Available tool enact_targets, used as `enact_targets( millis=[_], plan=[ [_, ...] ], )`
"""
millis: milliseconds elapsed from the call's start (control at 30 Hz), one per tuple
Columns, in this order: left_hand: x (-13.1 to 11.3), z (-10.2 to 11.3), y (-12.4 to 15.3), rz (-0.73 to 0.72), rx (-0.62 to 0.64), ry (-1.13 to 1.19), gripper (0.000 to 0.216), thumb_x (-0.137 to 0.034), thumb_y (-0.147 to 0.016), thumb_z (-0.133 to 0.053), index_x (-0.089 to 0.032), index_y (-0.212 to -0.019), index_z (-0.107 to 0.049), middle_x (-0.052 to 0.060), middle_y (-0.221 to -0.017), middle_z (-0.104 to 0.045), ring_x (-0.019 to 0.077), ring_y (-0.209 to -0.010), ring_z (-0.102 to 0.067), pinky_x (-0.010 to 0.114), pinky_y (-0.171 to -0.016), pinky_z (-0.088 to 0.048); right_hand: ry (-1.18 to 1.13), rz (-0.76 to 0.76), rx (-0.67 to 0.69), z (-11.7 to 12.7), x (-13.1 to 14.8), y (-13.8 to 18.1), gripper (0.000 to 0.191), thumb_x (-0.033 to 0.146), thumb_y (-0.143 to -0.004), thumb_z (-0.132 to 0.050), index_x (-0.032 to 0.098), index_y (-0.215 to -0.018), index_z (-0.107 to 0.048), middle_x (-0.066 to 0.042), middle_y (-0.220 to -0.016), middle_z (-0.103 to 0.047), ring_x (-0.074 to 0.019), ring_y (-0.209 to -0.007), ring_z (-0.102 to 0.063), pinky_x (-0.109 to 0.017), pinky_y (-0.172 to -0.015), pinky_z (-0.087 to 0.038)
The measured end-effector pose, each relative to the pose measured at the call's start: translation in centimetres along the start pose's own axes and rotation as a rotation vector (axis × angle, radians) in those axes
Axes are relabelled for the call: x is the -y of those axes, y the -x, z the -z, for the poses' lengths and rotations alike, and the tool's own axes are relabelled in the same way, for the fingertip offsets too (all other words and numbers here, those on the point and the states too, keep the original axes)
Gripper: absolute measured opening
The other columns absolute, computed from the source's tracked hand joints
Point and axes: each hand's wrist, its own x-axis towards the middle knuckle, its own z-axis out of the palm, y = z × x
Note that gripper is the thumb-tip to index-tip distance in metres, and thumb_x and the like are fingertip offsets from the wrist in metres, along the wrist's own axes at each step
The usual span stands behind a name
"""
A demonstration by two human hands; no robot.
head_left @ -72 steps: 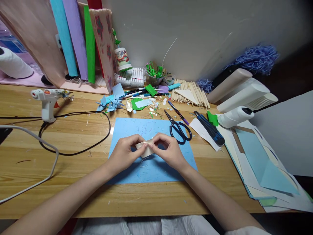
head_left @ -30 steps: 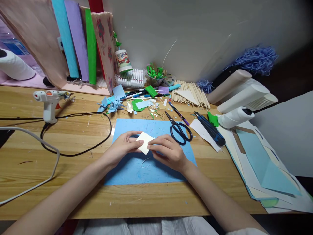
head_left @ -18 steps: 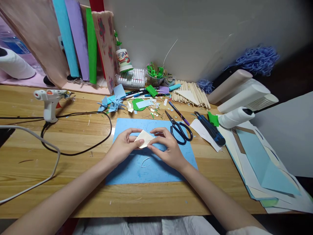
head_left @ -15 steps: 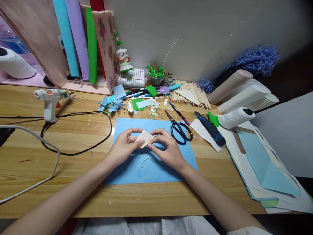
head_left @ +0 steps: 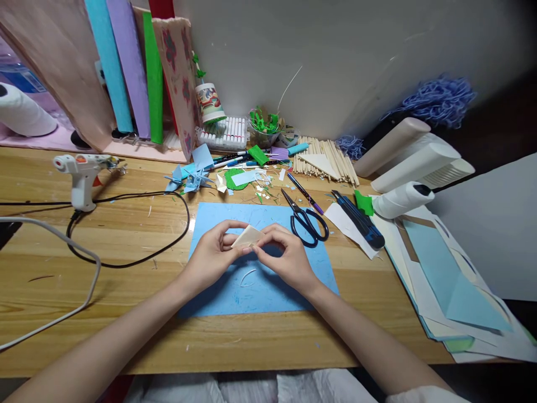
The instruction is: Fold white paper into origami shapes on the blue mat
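Between my two hands is a small folded piece of cream paper [head_left: 246, 237], held above a blue mat [head_left: 235, 296]. My left hand [head_left: 213, 249] pinches its left side, thumb along the lower edge and fingers behind. At the lower right corner, the thumb and index finger of my right hand [head_left: 287, 254] close on the same paper. A thin curved white strip [head_left: 247, 278] lies on the mat below the hands. Black-handled scissors [head_left: 308, 221] rest over the mat's upper right part, blades pointing up and left.
A white glue gun [head_left: 81, 182] with a black cord stands at left. Along the back lie blue folded paper [head_left: 196, 178], markers [head_left: 226, 133] and wooden sticks [head_left: 325, 159]. To the right are a blue utility knife [head_left: 358, 219], a white roll [head_left: 403, 200] and stacked paper sheets [head_left: 436, 268].
The cream paper has tilted, its face now showing narrower and more triangular. My left thumb has slid to its lower edge beside the right fingertips. The whole view has shifted slightly.
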Motion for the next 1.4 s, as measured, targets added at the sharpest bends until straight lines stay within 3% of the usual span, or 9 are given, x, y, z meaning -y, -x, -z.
enact_targets(
  millis=[300,533,733,1167,1400],
  plan=[
    [0.2,0.31,-0.15,0.027,-0.088,0.073,0.047,-0.025,-0.06,-0.074,-0.014,-0.1,-0.054,0.005,-0.075,-0.071,0.019,-0.07,-0.066,0.028,-0.066,-0.051,-0.138,-0.116,-0.016,-0.35,-0.18,-0.06,0.008,0.023,-0.07,-0.065,0.016,-0.068,-0.062,-0.003,-0.075,-0.057,-0.0133,-0.071,-0.058,-0.024,-0.063,-0.051],
    [-0.21,0.55,-0.36,0.094,-0.116,0.127,0.057,-0.022,-0.05,-0.079,-0.01,-0.101,-0.055,0.008,-0.077,-0.071,0.0212,-0.071,-0.067,0.031,-0.071,-0.051,-0.349,-0.359,-0.008,-0.49,-0.34,-0.18,0.018,0.03,-0.063,-0.072,0.016,-0.066,-0.061,-0.002,-0.067,-0.063,-0.0139,-0.063,-0.06,-0.026,-0.06,-0.05],
    [-0.02,0.72,-0.55,0.116,-0.103,0.179,0.058,-0.021,-0.049,-0.079,-0.011,-0.101,-0.055,0.009,-0.08,-0.072,0.0212,-0.074,-0.066,0.031,-0.073,-0.049,-0.483,-0.472,-0.063,-0.42,-0.4,-0.39,0.028,0.03,-0.053,-0.077,0.017,-0.06,-0.054,0.001,-0.06,-0.062,-0.0124,-0.057,-0.06,-0.025,-0.059,-0.05],
    [-0.19,0.44,-0.62,0.187,-0.071,0.06,0.051,-0.029,-0.053,-0.077,-0.01,-0.096,-0.058,0.01,-0.078,-0.071,0.0211,-0.071,-0.066,0.031,-0.068,-0.052,-0.518,-0.471,-0.073,-0.33,-0.69,-0.35,0.033,0.027,-0.054,-0.077,0.018,-0.061,-0.046,0.005,-0.059,-0.054,-0.0089,-0.057,-0.057,-0.021,-0.059,-0.049],
    [-0.15,0.35,-0.52,0.162,-0.104,0.058,0.051,-0.031,-0.05,-0.079,-0.01,-0.092,-0.059,0.008,-0.074,-0.071,0.0201,-0.069,-0.066,0.03,-0.067,-0.052,-0.603,-0.51,-0.021,-0.36,-0.63,-0.49,0.033,0.028,-0.054,-0.076,0.018,-0.071,-0.05,0.002,-0.068,-0.062,-0.011,-0.063,-0.061,-0.023,-0.064,-0.049]
  ],
)
